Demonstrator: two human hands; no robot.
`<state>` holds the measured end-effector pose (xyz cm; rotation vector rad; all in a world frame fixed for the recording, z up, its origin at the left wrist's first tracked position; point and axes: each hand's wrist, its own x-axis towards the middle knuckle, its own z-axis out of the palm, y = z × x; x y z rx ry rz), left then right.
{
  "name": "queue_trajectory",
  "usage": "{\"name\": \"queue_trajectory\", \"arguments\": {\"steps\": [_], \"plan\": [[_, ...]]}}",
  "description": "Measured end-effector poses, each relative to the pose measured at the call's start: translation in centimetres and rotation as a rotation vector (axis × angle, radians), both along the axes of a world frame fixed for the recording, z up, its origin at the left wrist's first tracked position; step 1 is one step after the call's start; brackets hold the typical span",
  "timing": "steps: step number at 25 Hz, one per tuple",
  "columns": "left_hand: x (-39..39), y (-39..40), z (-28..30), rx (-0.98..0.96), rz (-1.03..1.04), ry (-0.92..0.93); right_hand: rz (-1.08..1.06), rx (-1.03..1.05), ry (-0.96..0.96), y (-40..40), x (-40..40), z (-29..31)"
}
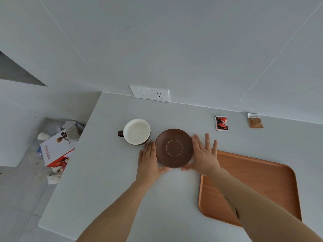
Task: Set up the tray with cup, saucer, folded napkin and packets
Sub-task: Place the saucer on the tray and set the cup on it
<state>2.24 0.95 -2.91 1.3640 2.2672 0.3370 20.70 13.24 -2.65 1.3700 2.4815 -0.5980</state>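
Nearest us, two bare forearms reach out over the pale countertop (108,180). At near right lies the orange-brown wooden tray (265,186), rounded corners, nothing resting on it that we can see; our right forearm crosses above its left part.

Mid-counter: the brown saucer (174,148), round, a thin pale ring at its centre, lying flat on the countertop just left of the tray's far-left corner, not on the tray. Our left hand (148,160) is spread flat with fingers together, pressed to the saucer's left rim, thumb tucked at the near edge. Our right hand (203,154) is likewise spread, fingers fanned, palm against the right rim, thumb at the near edge. Both cup the saucer from its sides; we cannot tell whether it is lifted.

Just beyond, to the left, the cup (136,131): brown outside, white inside, handle pointing left, upright, close to the saucer.

Farther right, near the wall, two packets well apart from the tray: a red-and-black packet (221,123) and a tan packet (255,120).

On the far wall, a white double socket (150,93). Off the counter's left edge, lower down, a bin of rubbish (57,145).
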Motion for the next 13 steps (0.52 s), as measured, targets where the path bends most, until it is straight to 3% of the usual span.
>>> {"name": "queue_trajectory", "arguments": {"steps": [13], "plan": [[1.1,0.3,1.1,0.072,0.039,-0.149,-0.064,0.041,0.046,-0.6,1.5,1.1]]}}
